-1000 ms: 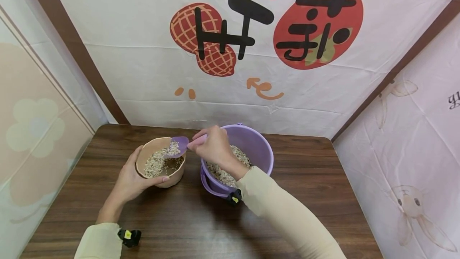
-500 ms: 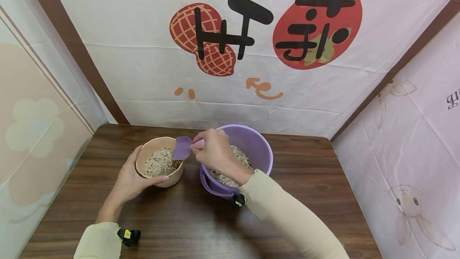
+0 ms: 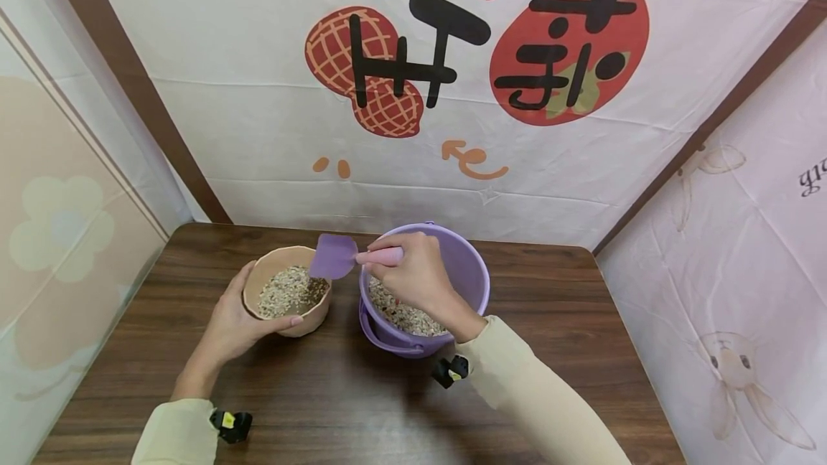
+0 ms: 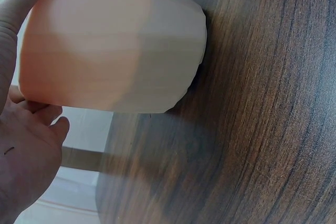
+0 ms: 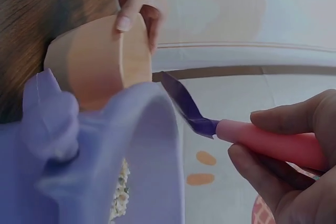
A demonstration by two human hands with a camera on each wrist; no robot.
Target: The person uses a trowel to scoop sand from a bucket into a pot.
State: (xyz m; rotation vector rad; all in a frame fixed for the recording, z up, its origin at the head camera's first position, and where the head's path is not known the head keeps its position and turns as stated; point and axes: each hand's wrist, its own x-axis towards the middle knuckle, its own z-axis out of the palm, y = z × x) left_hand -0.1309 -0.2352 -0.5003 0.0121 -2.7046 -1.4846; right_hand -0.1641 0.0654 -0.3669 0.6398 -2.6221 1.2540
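My left hand (image 3: 235, 318) grips a peach-coloured pot (image 3: 313, 320) by its rim and side, thumb across the near edge. Pale, speckled gravel-like grains (image 3: 284, 291) lie inside it, with a darker patch at the right. The pot stands on the wooden table, its wall large in the left wrist view. My right hand (image 3: 416, 271) holds a small purple shovel (image 3: 334, 257) by its pink handle (image 3: 384, 257). The blade hangs over the pot's right rim, tipped over, its hollow face hidden from the head view. Below the right hand stands a purple bucket (image 3: 465, 264) holding similar grains (image 3: 407, 318).
The bucket's handle (image 3: 388, 346) hangs down on its near left side. Dark wood-grain table (image 3: 323, 407) extends in front and to the right. A printed cloth (image 3: 271, 199) rises behind the table, with more cloth at both sides. Black cameras (image 3: 231, 425) sit on the wrists.
The shovel has turned over and the grains on it have gone into the pot. My right hand then moved right, drawing the blade back toward the bucket. The left hand stays still.
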